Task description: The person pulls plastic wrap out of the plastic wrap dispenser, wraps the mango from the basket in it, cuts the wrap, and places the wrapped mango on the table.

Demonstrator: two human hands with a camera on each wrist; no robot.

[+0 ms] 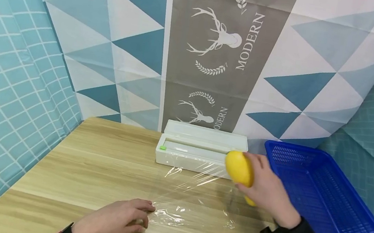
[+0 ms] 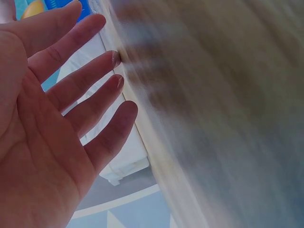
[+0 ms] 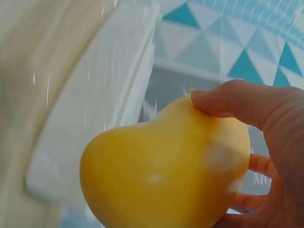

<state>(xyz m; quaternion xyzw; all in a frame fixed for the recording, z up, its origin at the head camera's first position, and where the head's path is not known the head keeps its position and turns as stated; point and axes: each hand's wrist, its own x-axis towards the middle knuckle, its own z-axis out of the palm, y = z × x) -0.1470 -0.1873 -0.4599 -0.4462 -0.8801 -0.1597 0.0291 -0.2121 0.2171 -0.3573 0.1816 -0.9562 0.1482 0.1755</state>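
My right hand (image 1: 271,190) holds a smooth yellow mango (image 1: 239,167) above the right side of a sheet of clear cling film (image 1: 194,196). In the right wrist view, the thumb lies along the top of the mango (image 3: 166,161) with fingers behind it. Another bit of yellow (image 1: 249,201) shows below that hand, mostly hidden. The film stretches from a white dispenser box (image 1: 191,163) with its lid raised and a green slider (image 1: 163,147) at its left. My left hand (image 1: 115,217) rests at the film's near left corner, fingers loosely extended, also visible in the left wrist view.
A blue plastic basket (image 1: 321,150) stands to the right of the dispenser. The wooden tabletop (image 1: 69,172) runs under everything. Patterned sheets (image 1: 136,47) hang behind it, and a teal grid-patterned sheet (image 1: 10,81) hangs at the left.
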